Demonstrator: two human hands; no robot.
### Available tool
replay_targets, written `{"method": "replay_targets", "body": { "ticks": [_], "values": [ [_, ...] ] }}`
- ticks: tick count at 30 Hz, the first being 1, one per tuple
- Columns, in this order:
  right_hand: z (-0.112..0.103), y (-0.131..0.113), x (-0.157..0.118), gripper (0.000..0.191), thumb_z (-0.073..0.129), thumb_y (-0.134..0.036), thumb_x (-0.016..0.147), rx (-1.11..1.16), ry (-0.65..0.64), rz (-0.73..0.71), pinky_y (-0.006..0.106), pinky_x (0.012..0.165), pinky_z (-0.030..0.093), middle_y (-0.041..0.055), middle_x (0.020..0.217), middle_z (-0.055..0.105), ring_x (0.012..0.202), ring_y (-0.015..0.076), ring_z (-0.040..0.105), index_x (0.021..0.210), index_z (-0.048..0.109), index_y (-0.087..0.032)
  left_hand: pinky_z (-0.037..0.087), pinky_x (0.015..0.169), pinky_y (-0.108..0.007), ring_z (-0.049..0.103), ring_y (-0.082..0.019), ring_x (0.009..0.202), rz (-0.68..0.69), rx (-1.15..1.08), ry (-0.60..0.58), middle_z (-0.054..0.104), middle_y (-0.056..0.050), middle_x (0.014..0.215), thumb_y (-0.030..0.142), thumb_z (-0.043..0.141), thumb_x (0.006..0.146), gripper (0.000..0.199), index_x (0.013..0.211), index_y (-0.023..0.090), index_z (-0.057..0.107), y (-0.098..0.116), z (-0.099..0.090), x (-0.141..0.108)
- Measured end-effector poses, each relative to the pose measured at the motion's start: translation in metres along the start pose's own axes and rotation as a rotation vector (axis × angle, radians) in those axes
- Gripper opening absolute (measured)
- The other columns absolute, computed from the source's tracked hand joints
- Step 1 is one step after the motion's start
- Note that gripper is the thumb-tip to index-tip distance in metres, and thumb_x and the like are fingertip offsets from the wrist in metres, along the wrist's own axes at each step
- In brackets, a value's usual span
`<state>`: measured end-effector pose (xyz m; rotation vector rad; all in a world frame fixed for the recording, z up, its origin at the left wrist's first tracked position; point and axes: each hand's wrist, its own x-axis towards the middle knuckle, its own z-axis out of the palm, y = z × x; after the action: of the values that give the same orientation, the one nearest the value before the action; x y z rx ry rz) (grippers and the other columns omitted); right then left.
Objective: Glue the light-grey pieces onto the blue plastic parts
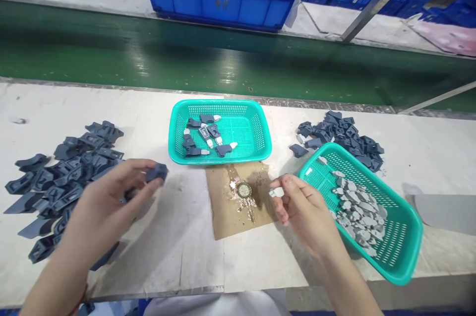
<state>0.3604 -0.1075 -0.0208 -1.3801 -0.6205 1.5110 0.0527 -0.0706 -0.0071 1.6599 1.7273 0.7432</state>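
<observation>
Watching through the head camera, I have the two hands apart, each closed on a piece. My left hand (106,202), left of centre, pinches an angular dark blue-grey plastic part (156,172) between thumb and fingers; whether the dark shape under its palm is also gripped, I cannot tell. My right hand (310,212), right of centre, holds a small off-white piece (276,192) at its fingertips.

Between them, a brown cardboard sheet (223,224) lies on the pale worktop (178,256), bearing a small round container (244,190) with shiny wet spatter around it. Just above the sheet in the frame, a teal perforated plastic basket (220,161) contains dark parts with pale tips (213,131). A heap of similar dark parts (74,172) spreads at the left, and another dark pile (349,137) lies at the upper right of the worktop, touching or just beside a slanted teal basket (411,251) of loose pale pieces (362,212).

I judge the step in hand as holding one piece of each kind, unjoined; moving either calls for a light, steady pinch and care around the wet spatter.
</observation>
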Motion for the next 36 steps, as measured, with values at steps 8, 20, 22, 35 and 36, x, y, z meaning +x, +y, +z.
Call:
{"method": "replay_targets", "body": {
  "ticks": [8,20,22,35,36],
  "values": [
    [0.001,0.009,0.002,0.033,0.084,-0.043,0.081,0.102,-0.197,0.059,0.019,0.059,0.057,0.0016,0.071,0.076,0.060,0.0103,0.069,0.103,0.076,-0.020,0.056,0.075,-0.022,0.070,-0.014,0.079,-0.210,-0.811,-0.390,0.078,-0.003,0.093,0.030,0.076,0.088,0.015,0.102,0.023,0.074,0.020,0.058,-0.028],
    [0.000,0.012,0.006,0.018,0.078,-0.036,0.088,0.207,-0.241,0.095,0.020,0.076,0.060,0.0072,0.096,0.083,0.088,0.0139,0.078,0.099,0.075,-0.023,0.050,0.081,-0.022,0.068,-0.015,0.090,-0.317,-0.923,-0.466,0.077,-0.004,0.096,0.042,0.079,0.085,0.026,0.096,0.020,0.072,0.033,0.084,-0.039],
    [0.000,0.012,0.006,0.021,0.077,-0.038,0.089,0.194,-0.231,0.090,0.021,0.078,0.060,0.0082,0.102,0.082,0.092,0.0150,0.077,0.103,0.077,-0.022,0.050,0.078,-0.021,0.067,-0.014,0.088,-0.322,-0.929,-0.492,0.077,-0.004,0.096,0.043,0.079,0.085,0.026,0.096,0.020,0.071,0.034,0.086,-0.040],
    [-0.011,0.029,0.011,0.014,0.073,-0.035,0.090,-0.440,-0.008,-0.282,0.032,0.078,0.056,0.0037,0.096,0.079,0.085,0.0185,0.071,0.097,0.078,-0.025,0.054,0.081,-0.027,0.069,-0.019,0.090,-0.251,-0.759,-0.409,0.078,-0.007,0.100,0.031,0.070,0.088,0.018,0.100,0.019,0.074,0.031,0.107,-0.057],
    [-0.012,0.029,0.011,0.014,0.070,-0.034,0.093,-0.518,-0.030,-0.316,0.033,0.078,0.056,0.0043,0.098,0.078,0.085,0.0191,0.071,0.100,0.077,-0.024,0.055,0.082,-0.027,0.070,-0.019,0.091,-0.235,-0.738,-0.400,0.078,-0.007,0.101,0.031,0.069,0.088,0.018,0.100,0.019,0.074,0.030,0.108,-0.058]
  ]
}}
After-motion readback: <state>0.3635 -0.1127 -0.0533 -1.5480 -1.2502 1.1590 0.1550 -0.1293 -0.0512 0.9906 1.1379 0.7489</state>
